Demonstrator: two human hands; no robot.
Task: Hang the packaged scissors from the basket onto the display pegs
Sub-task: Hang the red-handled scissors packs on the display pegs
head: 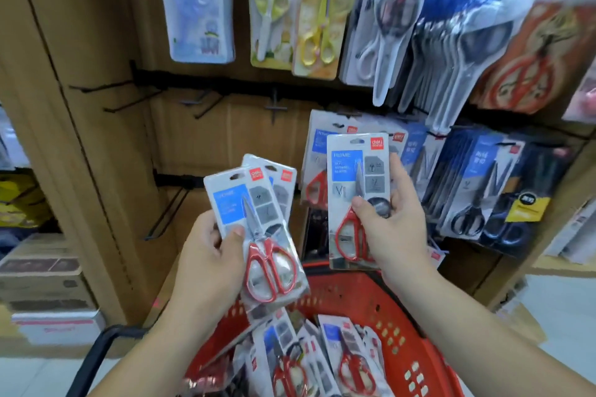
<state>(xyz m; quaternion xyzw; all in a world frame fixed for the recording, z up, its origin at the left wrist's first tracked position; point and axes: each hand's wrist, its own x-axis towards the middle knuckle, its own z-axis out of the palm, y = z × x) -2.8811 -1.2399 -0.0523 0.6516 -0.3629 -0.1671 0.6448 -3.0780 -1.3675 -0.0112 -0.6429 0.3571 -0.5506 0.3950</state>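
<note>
My left hand (209, 263) grips a small stack of packaged red-handled scissors (258, 235), tilted to the left, above the red basket (409, 348). My right hand (390, 229) pinches a single pack of red-handled scissors (356, 190) upright, thumb on its front, close in front of matching packs hanging on a peg (317, 167). Several more scissor packs (351, 361) lie in the basket below.
Bare black pegs (135, 103) stick out of the brown board at left and centre. Other scissor packs (271, 6) hang along the top row, and dark-handled ones (477, 190) at right. Boxes (42, 280) sit low on the left. The basket's black handle (96, 354) hangs at lower left.
</note>
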